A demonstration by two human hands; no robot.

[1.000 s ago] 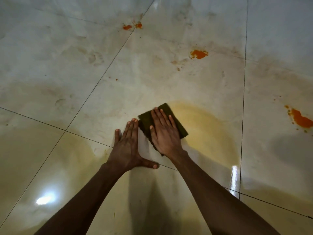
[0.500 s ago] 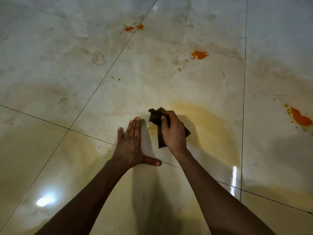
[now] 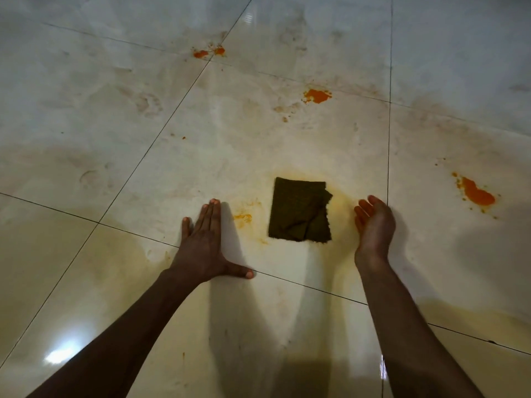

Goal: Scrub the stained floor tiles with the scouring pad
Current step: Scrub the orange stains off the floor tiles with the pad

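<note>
1. Scouring pad (image 3: 300, 210) lies flat on the floor tiles (image 3: 120, 116), long axis running away from the person.
2. Right hand (image 3: 373, 221), open and empty, hovers just right of the pad.
3. Left hand (image 3: 205, 239), pressed flat on the tile, is left of the pad, slightly farther.

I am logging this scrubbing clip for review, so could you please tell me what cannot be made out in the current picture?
Head view only:
- The floor under the dark green square scouring pad: covered by the pad, so any stain there is hidden.
- The tile under the flat left hand: hidden by the palm.
- Both forearms: cut off by the bottom edge.
- Whether the open right hand touches the glossy cream floor tiles: unclear from this angle.
</note>
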